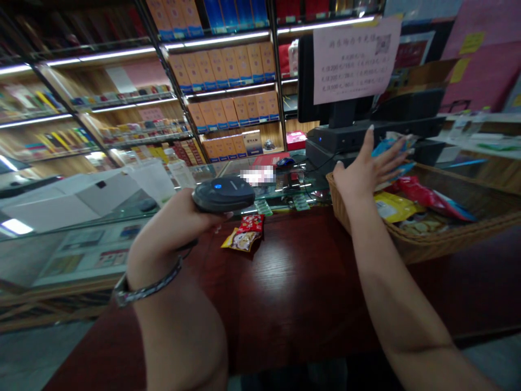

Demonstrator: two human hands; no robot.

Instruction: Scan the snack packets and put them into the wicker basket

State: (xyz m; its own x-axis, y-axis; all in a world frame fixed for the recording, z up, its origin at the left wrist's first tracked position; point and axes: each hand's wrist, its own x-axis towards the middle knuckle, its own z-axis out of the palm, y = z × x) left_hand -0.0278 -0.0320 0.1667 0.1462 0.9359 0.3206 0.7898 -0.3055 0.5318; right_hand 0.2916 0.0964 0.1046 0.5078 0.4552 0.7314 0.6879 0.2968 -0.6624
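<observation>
The left hand (171, 228) is clenching a black handheld scanner (223, 194), its fingers wrapped beneath the body and its blue-lit top facing up. A beaded bracelet (148, 283) is circling that wrist. The scanner is being held above the near edge of a dark red wooden counter (301, 288), with two small snack packets (244, 237) lying on the counter just below and ahead of it.

The right hand (362, 168) is hovering at the far side of a wicker basket (427, 251) with its fingers (391, 155) spread and not closed on anything. Those fingers are overlapping a blue packet (393, 145) in view, though contact cannot be confirmed. A red packet (427, 198) and a yellow packet (393, 207) are lying in the basket below the palm.

A black register unit (366, 136) is standing directly behind the basket, and a monitor (313, 81) bearing a paper notice (354, 60) is rising above it. A glass display case (81, 244) is occupying the left side, beyond the left forearm. Shelves of boxed goods (223, 76) are lining the rear wall.
</observation>
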